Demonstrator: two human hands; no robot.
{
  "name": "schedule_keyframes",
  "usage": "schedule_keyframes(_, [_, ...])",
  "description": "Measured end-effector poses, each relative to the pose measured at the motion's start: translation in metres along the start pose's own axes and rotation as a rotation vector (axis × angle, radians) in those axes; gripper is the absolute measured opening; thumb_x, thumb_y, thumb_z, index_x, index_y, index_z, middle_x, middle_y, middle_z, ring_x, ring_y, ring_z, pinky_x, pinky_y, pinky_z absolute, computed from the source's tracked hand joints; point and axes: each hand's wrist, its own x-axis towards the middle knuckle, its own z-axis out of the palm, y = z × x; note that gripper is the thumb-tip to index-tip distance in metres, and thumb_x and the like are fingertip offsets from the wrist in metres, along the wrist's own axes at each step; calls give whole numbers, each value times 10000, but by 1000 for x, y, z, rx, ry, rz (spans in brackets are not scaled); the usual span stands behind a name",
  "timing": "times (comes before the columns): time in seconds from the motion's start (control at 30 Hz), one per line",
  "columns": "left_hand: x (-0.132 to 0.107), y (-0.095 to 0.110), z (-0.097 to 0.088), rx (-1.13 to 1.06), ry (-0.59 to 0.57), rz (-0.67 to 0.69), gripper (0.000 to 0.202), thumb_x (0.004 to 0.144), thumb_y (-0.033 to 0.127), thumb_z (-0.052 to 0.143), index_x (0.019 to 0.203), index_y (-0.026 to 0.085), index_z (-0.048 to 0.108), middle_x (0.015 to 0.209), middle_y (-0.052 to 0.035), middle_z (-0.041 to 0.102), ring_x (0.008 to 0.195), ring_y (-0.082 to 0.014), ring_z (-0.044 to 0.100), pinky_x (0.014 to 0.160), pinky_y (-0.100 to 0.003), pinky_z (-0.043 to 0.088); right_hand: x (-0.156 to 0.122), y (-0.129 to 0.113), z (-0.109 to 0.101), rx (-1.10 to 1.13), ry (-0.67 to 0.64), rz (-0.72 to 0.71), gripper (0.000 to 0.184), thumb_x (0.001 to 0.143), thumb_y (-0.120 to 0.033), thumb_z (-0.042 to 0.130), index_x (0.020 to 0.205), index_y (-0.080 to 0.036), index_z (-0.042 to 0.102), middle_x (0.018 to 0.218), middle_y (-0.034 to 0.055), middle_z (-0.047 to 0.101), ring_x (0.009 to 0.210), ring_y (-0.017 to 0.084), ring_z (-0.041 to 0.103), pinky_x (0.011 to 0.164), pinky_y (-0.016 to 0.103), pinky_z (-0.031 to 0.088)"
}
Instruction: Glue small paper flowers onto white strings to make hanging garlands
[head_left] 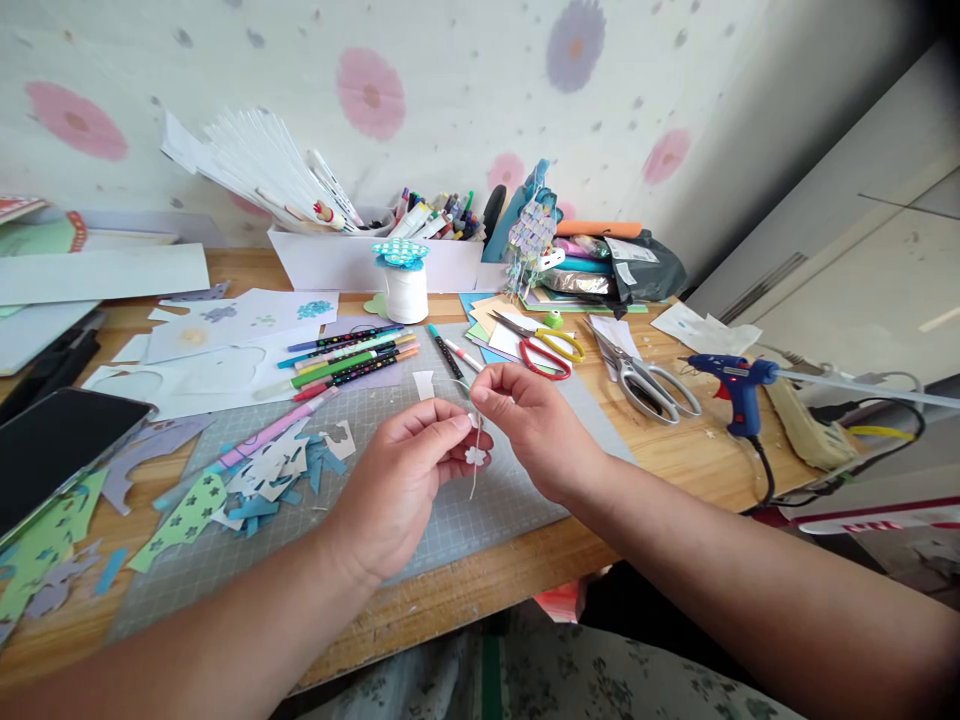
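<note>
Thread (pixel 474 482), thin and white, is held above the near middle of the work surface, its free end hanging below the fingers. A small white flower (pixel 475 456) is on or against the thread, just in front of the curled left fingers; the means of attachment cannot be determined.

Left hand (pixel 409 475): thumb and forefinger pinched together on the thread, with a small white piece at the tips, too small to identify. Right hand (pixel 536 430): thumb and forefinger pinched on the thread slightly higher, close to the left fingertips.

Beneath both hands lies a grey gridded mat (pixel 465 525) on a wooden table (pixel 675 450). To the left, the mat bears a heap of blue and white paper scraps (pixel 277 480), a green punched strip (pixel 184 520) and a group of pens (pixel 352 357). Beyond the hands stands an upright white spool (pixel 406 293) with a teal patterned piece on top.

To the right are red-and-yellow scissors (pixel 534 335), grey-handled scissors (pixel 630 365), both with blades parted, and a blue glue gun (pixel 742 385) beside a power strip (pixel 810 425).

At the rear, a long white box (pixel 322 268) holds markers and paper strips against a flower-patterned wall (pixel 450 60).
</note>
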Motion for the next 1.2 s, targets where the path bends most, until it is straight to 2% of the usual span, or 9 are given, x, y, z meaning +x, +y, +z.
schedule_keyframes(0.23, [1, 1, 1, 36, 4, 20, 103, 731, 198, 699, 721, 154, 607, 654, 37, 592, 619, -77, 535, 594, -198, 420, 0, 1, 1, 55, -14, 1, 218, 821, -385, 584, 729, -198, 520, 685, -22, 512, 665, 130, 485, 630, 273, 416])
schedule_keyframes(0.5, [2, 0, -1, 40, 1, -10, 84, 763, 183, 655, 713, 166, 590, 651, 31, 609, 627, -88, 537, 580, -204, 403, -1, 3, 0, 176, -60, 11, 205, 824, -363, 581, 746, -188, 509, 702, -32, 448, 637, 108, 428, 596, 255, 385])
schedule_keyframes(0.93, [0, 4, -2, 41, -67, -16, 53, 759, 179, 644, 717, 171, 613, 650, 24, 611, 623, -98, 533, 599, -220, 397, -2, 4, -2, 166, -98, 75, 208, 842, -378, 555, 768, -196, 489, 633, -48, 488, 574, 110, 478, 588, 272, 398])
schedule_keyframes(1.07, [0, 4, -2, 48, -58, -30, 72, 759, 205, 649, 710, 172, 607, 649, 18, 615, 619, -104, 527, 600, -228, 394, -3, 2, -1, 255, -93, 93, 214, 821, -356, 591, 728, -185, 501, 628, -47, 486, 580, 103, 471, 600, 270, 396])
schedule_keyframes(1.2, [0, 5, -1, 58, -29, -49, 84, 764, 226, 651, 724, 171, 602, 645, 15, 620, 610, -104, 526, 601, -232, 391, -4, -1, -5, 471, -119, 171, 193, 764, -330, 653, 745, -173, 542, 658, -39, 536, 603, 100, 506, 652, 285, 422])
